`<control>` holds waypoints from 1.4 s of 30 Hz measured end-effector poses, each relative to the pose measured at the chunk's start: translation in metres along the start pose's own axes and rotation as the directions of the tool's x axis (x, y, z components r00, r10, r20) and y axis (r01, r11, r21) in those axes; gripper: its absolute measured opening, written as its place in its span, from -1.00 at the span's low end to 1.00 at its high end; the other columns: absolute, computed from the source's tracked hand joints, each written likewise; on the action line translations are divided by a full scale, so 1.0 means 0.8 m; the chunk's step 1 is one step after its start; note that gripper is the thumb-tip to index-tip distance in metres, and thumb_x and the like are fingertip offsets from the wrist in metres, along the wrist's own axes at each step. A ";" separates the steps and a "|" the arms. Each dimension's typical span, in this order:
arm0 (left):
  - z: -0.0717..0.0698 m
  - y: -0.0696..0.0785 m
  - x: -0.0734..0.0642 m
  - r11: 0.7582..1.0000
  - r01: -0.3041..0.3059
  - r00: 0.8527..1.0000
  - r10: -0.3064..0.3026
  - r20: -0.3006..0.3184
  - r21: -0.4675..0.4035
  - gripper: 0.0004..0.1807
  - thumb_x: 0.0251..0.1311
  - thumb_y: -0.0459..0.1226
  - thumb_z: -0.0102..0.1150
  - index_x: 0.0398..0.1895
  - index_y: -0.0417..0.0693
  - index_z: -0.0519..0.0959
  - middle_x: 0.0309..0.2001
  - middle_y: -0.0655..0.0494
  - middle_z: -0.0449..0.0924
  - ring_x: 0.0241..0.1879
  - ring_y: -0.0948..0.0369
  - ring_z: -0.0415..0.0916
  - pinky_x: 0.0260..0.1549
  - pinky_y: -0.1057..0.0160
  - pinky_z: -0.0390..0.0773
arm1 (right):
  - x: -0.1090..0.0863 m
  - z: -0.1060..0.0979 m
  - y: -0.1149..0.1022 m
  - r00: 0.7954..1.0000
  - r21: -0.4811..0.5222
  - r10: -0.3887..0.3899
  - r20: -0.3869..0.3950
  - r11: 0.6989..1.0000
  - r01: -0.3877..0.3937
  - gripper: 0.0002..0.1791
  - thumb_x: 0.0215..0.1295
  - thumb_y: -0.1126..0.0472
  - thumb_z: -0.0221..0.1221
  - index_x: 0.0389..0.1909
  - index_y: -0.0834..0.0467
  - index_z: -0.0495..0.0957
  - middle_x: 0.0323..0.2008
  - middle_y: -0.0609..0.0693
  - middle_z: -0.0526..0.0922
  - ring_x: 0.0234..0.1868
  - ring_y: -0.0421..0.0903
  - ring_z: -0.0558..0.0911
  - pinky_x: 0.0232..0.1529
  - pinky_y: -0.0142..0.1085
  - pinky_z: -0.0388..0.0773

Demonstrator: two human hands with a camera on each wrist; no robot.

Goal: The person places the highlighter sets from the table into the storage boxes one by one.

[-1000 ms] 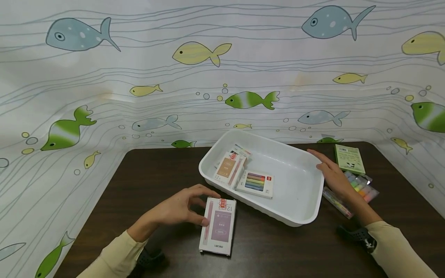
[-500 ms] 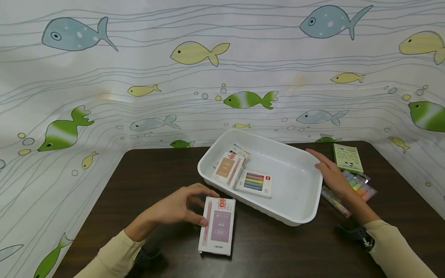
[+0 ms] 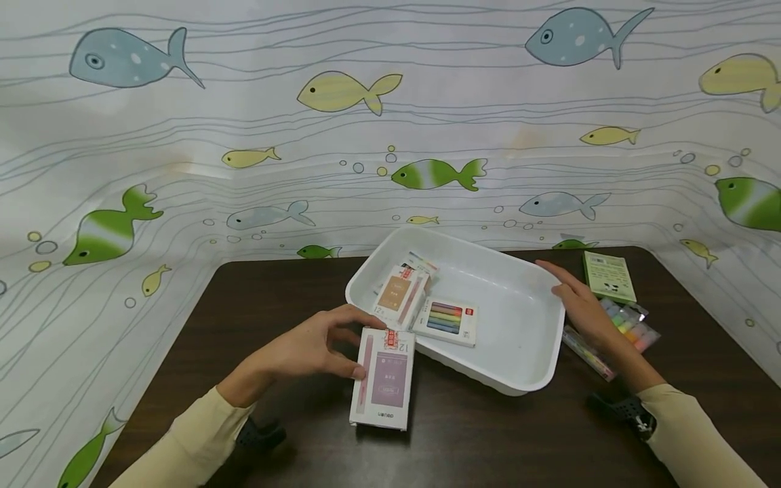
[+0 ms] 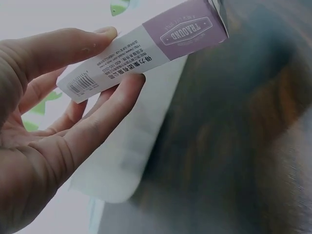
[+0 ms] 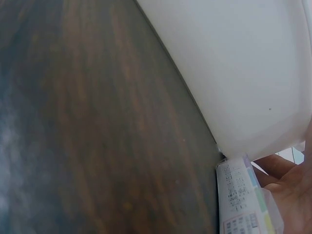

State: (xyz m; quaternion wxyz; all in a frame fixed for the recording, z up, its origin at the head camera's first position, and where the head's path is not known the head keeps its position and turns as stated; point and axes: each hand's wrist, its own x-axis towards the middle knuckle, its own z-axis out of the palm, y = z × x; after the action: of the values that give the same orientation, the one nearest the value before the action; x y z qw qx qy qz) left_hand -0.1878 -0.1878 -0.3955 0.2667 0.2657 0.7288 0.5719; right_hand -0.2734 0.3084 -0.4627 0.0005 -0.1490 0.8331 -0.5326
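My left hand (image 3: 311, 349) pinches a white-and-purple pen box (image 3: 384, 379) marked 12, in front of the white plastic tray (image 3: 518, 325). In the left wrist view, the thumb and fingers grip the narrow side of this box (image 4: 141, 53), which is tilted and raised off the table. My right hand (image 3: 582, 308) holds the right end of the tray, its thumb at the rim; some fingers are hidden. Inside the tray lie a white-and-brown pen box (image 3: 396, 295), a flat box of coloured sticks (image 3: 448, 322) and another pack (image 3: 421, 264) partly covered.
Beside my right hand lie a green box (image 3: 610, 276), a clear pack of highlighters (image 3: 637, 329) and a slim clear pack (image 3: 588, 354). The dark wooden table (image 3: 488, 440) meets a fish-patterned wall covering (image 3: 476, 88) at the back.
My left hand has lifted the white-and-purple pen box and moved it slightly away from me, toward the tray. My right hand and the tray have stayed in place.
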 end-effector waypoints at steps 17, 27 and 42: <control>-0.016 0.021 0.054 1.000 0.003 1.000 -0.003 -0.002 -0.030 -0.23 0.09 -0.41 0.52 0.41 0.08 0.48 0.33 -0.05 0.32 0.10 -0.14 0.55 -0.07 -0.06 0.61 | -0.003 -0.004 0.005 1.000 -0.002 -0.016 0.006 1.000 0.016 -0.43 0.66 0.20 -0.29 0.62 -0.01 0.12 0.51 0.22 0.14 0.14 0.16 0.54 -0.14 -0.24 0.65; -0.025 0.037 0.091 0.999 -0.019 1.000 0.019 0.004 -0.037 -0.21 0.09 -0.38 0.53 0.42 0.07 0.45 0.32 -0.04 0.37 0.10 -0.15 0.56 -0.09 -0.06 0.63 | 0.000 -0.004 0.005 1.000 -0.013 -0.021 -0.001 1.000 0.021 -0.44 0.66 0.18 -0.30 0.62 -0.02 0.13 0.51 0.21 0.15 0.14 0.18 0.54 -0.13 -0.25 0.65; -0.027 0.040 0.135 0.999 -0.027 0.999 0.027 0.024 0.020 -0.26 0.12 -0.28 0.52 0.39 0.19 0.46 0.26 -0.01 0.45 0.09 -0.06 0.59 -0.03 -0.17 0.58 | 0.001 -0.003 0.005 1.000 0.011 -0.013 -0.003 1.000 0.014 -0.44 0.66 0.20 -0.29 0.61 0.00 0.14 0.52 0.20 0.14 0.16 0.21 0.53 -0.13 -0.25 0.65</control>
State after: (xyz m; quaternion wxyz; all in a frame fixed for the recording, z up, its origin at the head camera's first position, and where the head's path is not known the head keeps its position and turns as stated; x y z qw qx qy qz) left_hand -0.2772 -0.1217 -0.3690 0.2646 0.2850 0.7278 0.5649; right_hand -0.2754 0.3121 -0.4646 -0.0034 -0.1539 0.8293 -0.5372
